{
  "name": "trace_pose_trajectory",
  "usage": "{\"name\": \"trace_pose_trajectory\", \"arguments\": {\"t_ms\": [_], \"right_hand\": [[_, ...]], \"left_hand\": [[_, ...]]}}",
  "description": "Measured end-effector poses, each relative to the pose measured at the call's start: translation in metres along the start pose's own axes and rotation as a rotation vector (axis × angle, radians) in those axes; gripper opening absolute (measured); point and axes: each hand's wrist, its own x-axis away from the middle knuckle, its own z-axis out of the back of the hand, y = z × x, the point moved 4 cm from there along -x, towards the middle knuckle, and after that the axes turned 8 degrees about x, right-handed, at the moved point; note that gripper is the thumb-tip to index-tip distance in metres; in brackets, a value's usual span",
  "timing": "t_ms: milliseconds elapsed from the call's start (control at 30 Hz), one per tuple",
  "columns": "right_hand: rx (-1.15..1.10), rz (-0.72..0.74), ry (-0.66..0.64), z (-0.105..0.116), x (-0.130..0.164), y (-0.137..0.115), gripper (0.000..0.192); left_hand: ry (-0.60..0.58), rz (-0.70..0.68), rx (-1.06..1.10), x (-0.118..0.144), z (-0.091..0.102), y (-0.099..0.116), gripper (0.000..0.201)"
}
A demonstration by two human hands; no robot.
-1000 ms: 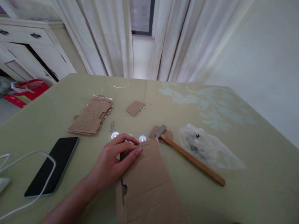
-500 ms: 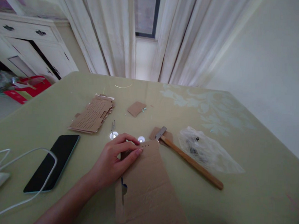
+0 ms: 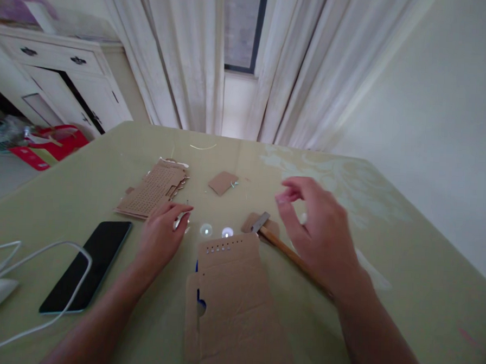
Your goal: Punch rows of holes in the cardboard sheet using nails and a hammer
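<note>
A long cardboard strip (image 3: 229,295) with a row of small holes at its far end lies on the green table (image 3: 405,277) in front of me. My left hand (image 3: 161,237) rests flat on the table to the left of the strip's far end. Its fingertips touch a small shiny thing I cannot make out. My right hand (image 3: 317,229) hovers above the table with curled fingers apart and nothing visible in them. Under it lies a hammer (image 3: 262,222) with a wooden handle, its head on a small cardboard scrap.
A stack of perforated cardboard (image 3: 153,191) and a small cardboard square (image 3: 222,182) lie farther back. A black phone (image 3: 87,266) and a white cable (image 3: 39,255) are at the left. A clear plastic bag (image 3: 371,267) shows behind my right wrist. A white cabinet (image 3: 61,80) stands at the left.
My left hand has let go of the strip's far end and moved left onto the table. My right hand has come up into view over the hammer. The camera has tilted slightly.
</note>
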Motion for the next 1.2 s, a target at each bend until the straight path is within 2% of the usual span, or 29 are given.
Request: {"name": "trace_pose_trajectory", "arguments": {"t_ms": [133, 267, 367, 467, 700, 800, 900, 967, 1067, 1200], "right_hand": [[0.306, -0.058, -0.367, -0.034, -0.011, 0.013, 0.025], [0.412, -0.095, -0.464, -0.053, -0.015, 0.022, 0.025], [0.436, -0.056, -0.565, -0.066, -0.013, 0.024, 0.029], [0.429, -0.007, -0.622, -0.075, -0.013, 0.025, 0.025], [0.428, 0.071, -0.622, -0.084, -0.017, 0.025, 0.018], [0.399, 0.072, -0.612, -0.079, -0.02, 0.033, 0.02], [0.354, 0.038, -0.549, -0.069, -0.023, 0.042, 0.024], [0.22, 0.016, -0.466, -0.061, -0.024, 0.045, 0.03], [-0.099, -0.002, -0.34, -0.05, -0.025, 0.043, 0.035], [-0.398, 0.049, -0.312, -0.046, -0.024, 0.029, 0.026]], "left_hand": [[-0.081, 0.009, -0.197, -0.005, -0.009, -0.021, 0.037], [-0.132, -0.011, -0.257, -0.005, -0.015, -0.027, 0.037], [-0.143, -0.015, -0.271, -0.005, -0.015, -0.026, 0.037], [-0.142, 0.019, -0.28, -0.005, -0.012, -0.025, 0.037], [-0.151, 0.118, -0.334, -0.004, -0.009, -0.021, 0.035], [-0.149, 0.127, -0.327, -0.004, -0.009, -0.023, 0.035], [-0.166, 0.165, -0.268, -0.004, -0.009, -0.028, 0.033], [-0.186, 0.184, -0.24, -0.004, -0.01, -0.03, 0.03], [-0.205, 0.174, -0.249, -0.003, -0.01, -0.028, 0.029], [-0.224, 0.172, -0.324, -0.001, -0.009, -0.027, 0.025]]}}
